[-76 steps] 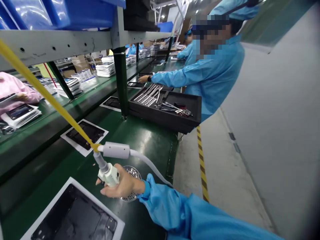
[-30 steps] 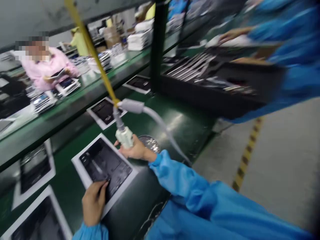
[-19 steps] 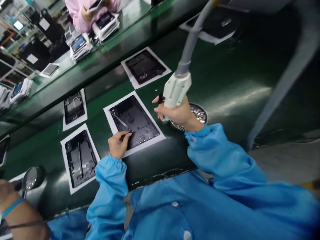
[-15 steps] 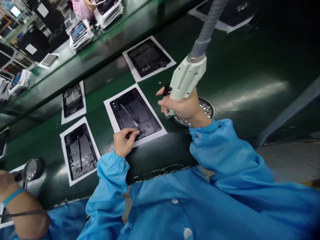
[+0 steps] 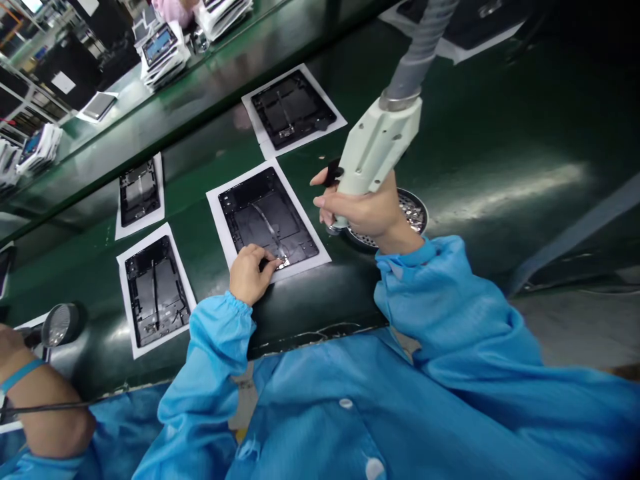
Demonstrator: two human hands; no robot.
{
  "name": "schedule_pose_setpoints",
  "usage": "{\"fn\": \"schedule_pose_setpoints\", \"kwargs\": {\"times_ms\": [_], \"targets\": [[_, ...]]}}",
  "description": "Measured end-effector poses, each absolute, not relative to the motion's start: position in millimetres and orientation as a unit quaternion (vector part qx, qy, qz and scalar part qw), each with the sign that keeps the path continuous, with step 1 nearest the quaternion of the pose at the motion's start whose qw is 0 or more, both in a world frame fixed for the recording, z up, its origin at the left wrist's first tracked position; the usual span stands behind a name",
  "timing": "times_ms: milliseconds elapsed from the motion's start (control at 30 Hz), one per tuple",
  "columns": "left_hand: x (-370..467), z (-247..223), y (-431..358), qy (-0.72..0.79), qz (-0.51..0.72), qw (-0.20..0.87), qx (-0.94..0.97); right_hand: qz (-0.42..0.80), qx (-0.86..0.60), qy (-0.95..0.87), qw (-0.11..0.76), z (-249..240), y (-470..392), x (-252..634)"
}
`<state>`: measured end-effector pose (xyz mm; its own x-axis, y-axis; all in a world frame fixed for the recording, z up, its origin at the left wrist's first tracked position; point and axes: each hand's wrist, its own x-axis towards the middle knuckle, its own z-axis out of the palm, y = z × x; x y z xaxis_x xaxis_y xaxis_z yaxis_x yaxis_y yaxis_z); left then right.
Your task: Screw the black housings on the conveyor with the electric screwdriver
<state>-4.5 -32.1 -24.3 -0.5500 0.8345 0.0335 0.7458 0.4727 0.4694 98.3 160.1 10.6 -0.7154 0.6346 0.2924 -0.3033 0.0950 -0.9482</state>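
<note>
In front of me, a dark tablet housing [image 5: 295,233] lies open on a white sheet. A thin ribbon cable [image 5: 265,220] runs down its inside to a small silver part [image 5: 283,262] near the lower edge. My left hand [image 5: 253,272] has thumb and forefinger closed at that silver end. My right hand [image 5: 367,212] is wrapped around a pale green hand tool [image 5: 374,148] with a grey corrugated hose and a black lever. The tool's metal tip points down, right of the housing. Behind that hand is a round dish [image 5: 417,212] of small shiny metal pieces, partly hidden.
More housings on white sheets lie around: one lower left [image 5: 157,293], one upper left [image 5: 140,192], one farther back [image 5: 293,110]. A co-worker's arm [image 5: 50,413] is at left beside another round dish [image 5: 60,325]. Stacks of tablets [image 5: 163,57] stand across the line.
My left fingers have shifted slightly right along the housing's lower edge, and the silver part at the cable's end now shows more clearly. My right hand still holds the tool in nearly the same place.
</note>
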Motion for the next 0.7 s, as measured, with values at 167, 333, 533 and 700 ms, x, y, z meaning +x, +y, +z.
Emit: {"fn": "schedule_pose_setpoints", "kwargs": {"times_ms": [167, 333, 533, 700], "targets": [[-2, -27, -43, 0.843, 0.186, 0.066, 0.5, 0.666, -0.121, -0.648, 0.349, 12, 149, 99], [4, -29, -56, 0.78, 0.14, 0.022, 0.61, 0.678, -0.107, -0.644, 0.337, 16, 134, 99], [-8, -40, -33, 0.786, 0.149, -0.025, 0.6, 0.678, -0.109, -0.646, 0.332, 15, 122, 76], [-7, -50, -24, 0.798, 0.186, -0.039, 0.572, 0.671, -0.128, -0.655, 0.325, 3, 118, 59]]}}
